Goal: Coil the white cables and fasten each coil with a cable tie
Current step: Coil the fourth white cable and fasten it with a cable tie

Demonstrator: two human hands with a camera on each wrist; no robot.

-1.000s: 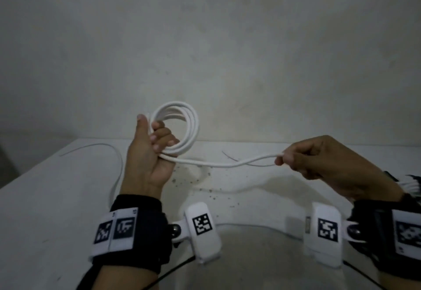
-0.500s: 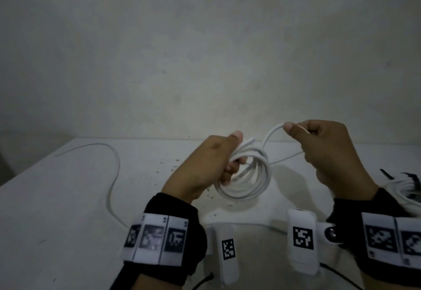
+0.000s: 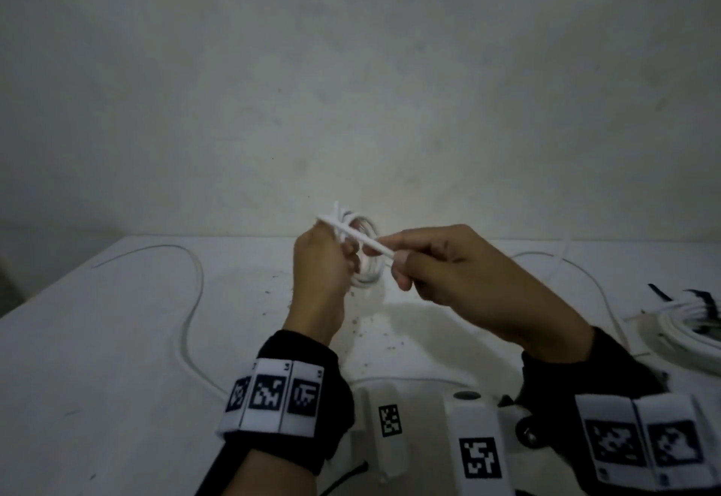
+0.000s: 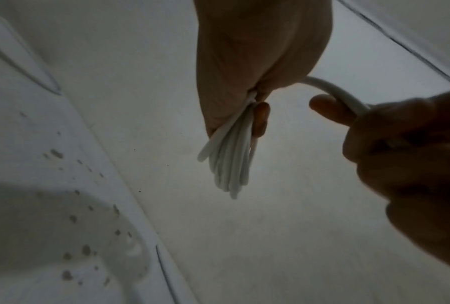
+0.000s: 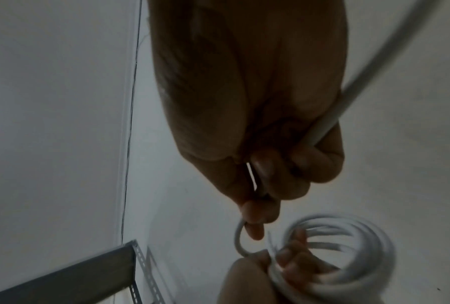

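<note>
My left hand [image 3: 325,261] grips a small coil of white cable [image 3: 364,257] above the white table [image 3: 117,339]; in the left wrist view the loops of the coil [image 4: 231,164] fan out below the left hand [image 4: 257,61]. My right hand [image 3: 448,273] pinches the cable's free stretch [image 3: 370,244] close beside the coil. In the right wrist view the free stretch [image 5: 374,72] runs through the curled right hand [image 5: 257,123] down to the coil [image 5: 348,257].
Another loose white cable [image 3: 191,300] snakes across the table's left side. A coiled white cable with black ties [image 3: 686,320] lies at the right edge, with more cable [image 3: 585,277] behind it. A grey wall rises behind the table.
The right hand has brought the free cable in to the coil and now pinches it right beside the left hand. The coil has turned more edge-on and risen slightly.
</note>
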